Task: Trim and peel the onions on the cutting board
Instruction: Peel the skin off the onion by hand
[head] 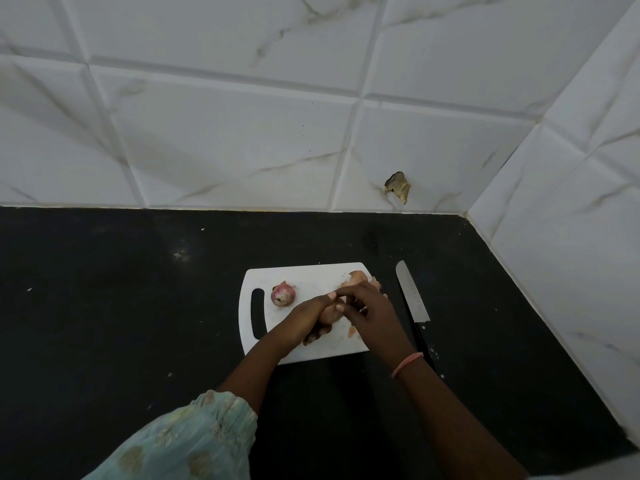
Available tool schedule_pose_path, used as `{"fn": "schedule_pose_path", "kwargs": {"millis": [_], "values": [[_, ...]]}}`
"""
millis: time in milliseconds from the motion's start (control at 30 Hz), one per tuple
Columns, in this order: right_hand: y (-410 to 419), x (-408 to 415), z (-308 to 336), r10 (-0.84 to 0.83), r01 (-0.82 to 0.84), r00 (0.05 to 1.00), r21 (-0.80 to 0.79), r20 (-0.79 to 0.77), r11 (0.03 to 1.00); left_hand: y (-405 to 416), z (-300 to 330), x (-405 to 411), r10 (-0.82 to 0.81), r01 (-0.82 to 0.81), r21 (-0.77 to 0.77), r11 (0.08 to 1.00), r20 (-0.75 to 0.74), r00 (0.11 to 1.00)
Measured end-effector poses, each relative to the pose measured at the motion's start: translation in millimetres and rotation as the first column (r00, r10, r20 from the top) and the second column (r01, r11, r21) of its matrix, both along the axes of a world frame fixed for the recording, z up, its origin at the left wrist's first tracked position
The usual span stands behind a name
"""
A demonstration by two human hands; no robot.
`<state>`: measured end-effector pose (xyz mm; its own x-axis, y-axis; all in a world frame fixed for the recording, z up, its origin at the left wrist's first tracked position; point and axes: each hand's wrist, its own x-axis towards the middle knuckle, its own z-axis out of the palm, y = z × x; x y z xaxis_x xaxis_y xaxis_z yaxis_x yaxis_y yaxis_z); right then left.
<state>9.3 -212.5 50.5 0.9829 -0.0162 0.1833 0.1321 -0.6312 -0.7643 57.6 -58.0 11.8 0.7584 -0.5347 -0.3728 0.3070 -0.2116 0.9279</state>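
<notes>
Head view: the left hand (pixel 304 320) cups an onion (pixel 330 315) over the cutting board (pixel 311 275), steadying it so the right hand (pixel 367 306) can pinch and pull its skin. A 2nd onion (pixel 283 294) waits unpeeled near the board's handle slot. The knife (pixel 414 301) lies aside on the counter (pixel 138 306), probably unneeded while peeling.

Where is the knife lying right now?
In the head view, the knife lies on the black countertop, just off the right edge of the white cutting board, beside the right hand. Neither hand touches it.
</notes>
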Motion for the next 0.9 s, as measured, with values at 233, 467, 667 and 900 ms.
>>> {"fn": "schedule_pose_path", "kwargs": {"millis": [233,467,667,900], "values": [[-2.7,2.9,4.6,-0.012,0.012,1.000,0.002,0.020,1.000,-0.2,0.0,-1.8,-0.016,0.016,0.012,1.000,0.004,1.000],[-1.9,-1.2,-1.7,-0.003,0.003,1.000,-0.012,0.010,1.000,0.9,-0.4,-1.4,-0.018,0.018,-0.020,1.000,0.007,1.000],[-8.1,-6.9,-0.9,0.017,-0.017,1.000,-0.032,-0.018,0.999,-2.1,-3.2,0.4,-0.018,0.017,0.013,1.000,0.026,1.000],[-17.9,-11.0,-4.0,-0.175,0.180,0.981,0.044,-0.084,0.983,-3.9,-1.9,1.8,0.011,-0.012,0.010,1.000,0.018,1.000]]}}
